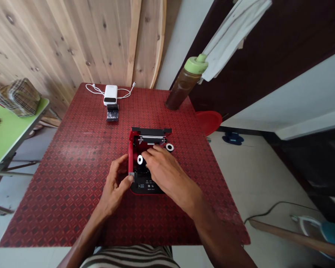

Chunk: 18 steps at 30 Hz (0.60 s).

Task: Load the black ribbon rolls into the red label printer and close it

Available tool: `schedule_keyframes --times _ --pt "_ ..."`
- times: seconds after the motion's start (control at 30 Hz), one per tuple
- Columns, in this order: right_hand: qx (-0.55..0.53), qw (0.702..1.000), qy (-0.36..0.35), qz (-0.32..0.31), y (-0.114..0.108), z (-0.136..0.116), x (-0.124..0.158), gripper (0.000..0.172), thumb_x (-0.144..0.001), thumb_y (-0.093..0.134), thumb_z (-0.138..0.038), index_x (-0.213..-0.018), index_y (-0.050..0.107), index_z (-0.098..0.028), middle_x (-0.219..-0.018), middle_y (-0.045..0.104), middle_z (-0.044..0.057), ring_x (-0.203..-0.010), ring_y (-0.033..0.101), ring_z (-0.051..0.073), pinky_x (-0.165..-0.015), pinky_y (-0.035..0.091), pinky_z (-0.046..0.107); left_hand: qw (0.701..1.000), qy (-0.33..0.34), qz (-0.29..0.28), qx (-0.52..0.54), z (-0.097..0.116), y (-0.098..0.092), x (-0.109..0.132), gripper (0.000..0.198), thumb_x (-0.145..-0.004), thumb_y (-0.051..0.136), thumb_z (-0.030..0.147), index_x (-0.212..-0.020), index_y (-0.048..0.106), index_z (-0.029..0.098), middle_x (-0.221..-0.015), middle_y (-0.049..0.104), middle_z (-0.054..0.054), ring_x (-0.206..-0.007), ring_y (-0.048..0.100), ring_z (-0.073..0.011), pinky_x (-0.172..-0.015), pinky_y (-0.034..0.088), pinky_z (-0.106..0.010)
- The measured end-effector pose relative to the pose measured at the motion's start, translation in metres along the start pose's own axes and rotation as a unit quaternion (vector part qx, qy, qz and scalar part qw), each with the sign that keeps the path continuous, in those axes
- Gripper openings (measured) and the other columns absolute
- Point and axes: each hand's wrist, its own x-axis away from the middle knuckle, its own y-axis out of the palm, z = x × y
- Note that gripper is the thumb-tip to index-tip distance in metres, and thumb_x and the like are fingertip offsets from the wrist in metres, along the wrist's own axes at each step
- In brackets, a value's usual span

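Observation:
A red and black machine, which looks like a small printer, stands on the table with its lid raised. My left hand grips its left wall, the thumb on the front left corner and the fingers along the outside. My right hand reaches into the open body, fingers bent around a dark roll with a white ring end. The fingertips and most of that roll are hidden. Just right of the machine, a second white ring with a dark centre shows.
A white power bank with a cable lies at the back left of the red patterned table, beside a small black strip-like item. A brown bottle with a green lid stands at the back right. A green table is at the left.

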Motion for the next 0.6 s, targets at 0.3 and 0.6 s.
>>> schedule_keyframes --times 0.3,0.6 --pt "-0.019 0.999 -0.005 -0.036 -0.006 0.001 -0.003 0.036 -0.102 0.046 0.005 -0.119 0.075 -0.011 -0.125 0.077 0.018 -0.126 0.067 0.032 -0.116 0.053 0.052 1.000 0.004 -0.001 0.011 0.003 0.001 -0.001 0.062 -0.101 0.070 0.054 -0.156 0.055 0.028 -0.151 0.064 -0.012 -0.133 0.066 -0.0337 -0.115 0.053 -0.053" --pt "-0.043 0.994 0.022 -0.095 -0.010 0.002 -0.020 0.036 -0.104 0.046 0.005 -0.114 0.079 -0.008 -0.121 0.080 0.020 -0.124 0.073 0.033 -0.108 0.056 0.048 1.000 0.005 -0.006 0.006 0.004 0.001 -0.003 0.061 -0.101 0.070 0.054 -0.155 0.056 0.029 -0.149 0.066 -0.011 -0.133 0.067 -0.0328 -0.114 0.054 -0.051"
